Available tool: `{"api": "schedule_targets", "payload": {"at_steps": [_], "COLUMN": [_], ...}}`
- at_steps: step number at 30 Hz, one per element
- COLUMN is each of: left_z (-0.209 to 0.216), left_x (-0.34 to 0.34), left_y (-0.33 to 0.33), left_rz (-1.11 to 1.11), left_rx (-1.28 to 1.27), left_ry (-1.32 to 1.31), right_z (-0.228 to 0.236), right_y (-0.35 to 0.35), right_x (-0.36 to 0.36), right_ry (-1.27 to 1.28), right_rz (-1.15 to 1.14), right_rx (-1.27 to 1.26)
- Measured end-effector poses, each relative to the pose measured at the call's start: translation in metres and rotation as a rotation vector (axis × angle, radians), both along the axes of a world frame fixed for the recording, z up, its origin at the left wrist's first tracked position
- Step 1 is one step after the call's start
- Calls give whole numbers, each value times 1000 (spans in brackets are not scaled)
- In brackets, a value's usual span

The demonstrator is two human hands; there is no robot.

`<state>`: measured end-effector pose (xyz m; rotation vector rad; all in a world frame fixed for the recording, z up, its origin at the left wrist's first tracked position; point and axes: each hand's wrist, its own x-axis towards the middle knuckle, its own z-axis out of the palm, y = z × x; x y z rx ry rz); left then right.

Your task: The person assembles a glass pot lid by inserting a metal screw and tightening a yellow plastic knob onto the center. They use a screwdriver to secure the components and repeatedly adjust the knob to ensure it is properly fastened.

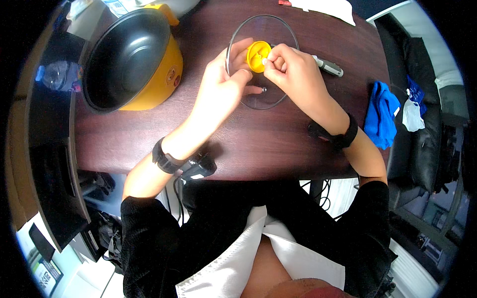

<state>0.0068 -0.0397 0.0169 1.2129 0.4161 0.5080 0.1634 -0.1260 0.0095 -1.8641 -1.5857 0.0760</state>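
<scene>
A round glass lid (pixel 284 94) with a dark metal rim is held up over the table. My left hand (pixel 222 74) is closed around its left side, thumb and fingers near the yellow round knob (pixel 255 51). The knob's hollow, ribbed side faces me. At the knob's right edge my right hand (pixel 294 67) pinches with thumb and forefinger; anything between those fingertips is too small to make out. Beside the lower finger of my left hand shows a small shiny metal piece (pixel 264 90). A grey-handled tool (pixel 329 66) lies just right of my right hand, its far end hidden.
A yellow pot (pixel 154 82) with a black inside stands at the left. A blue cloth (pixel 381 115) lies at the table's right edge, white paper (pixel 328 9) at the back. A black device (pixel 198 167) sits near the front edge; a clear bottle (pixel 59 76) is far left.
</scene>
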Motion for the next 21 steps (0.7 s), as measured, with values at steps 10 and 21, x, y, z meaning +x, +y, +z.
{"api": "schedule_targets", "payload": {"at_steps": [10, 21], "left_z": [-6, -6], "left_x": [-7, -9], "left_y": [10, 12], "left_rz": [26, 31], "left_rx": [-213, -300], "left_ry": [-66, -108], "right_z": [14, 24], "right_y": [15, 15], "right_x": [6, 11], "right_ry": [67, -61], "right_rz": [109, 194], "right_rx": [-148, -143]}}
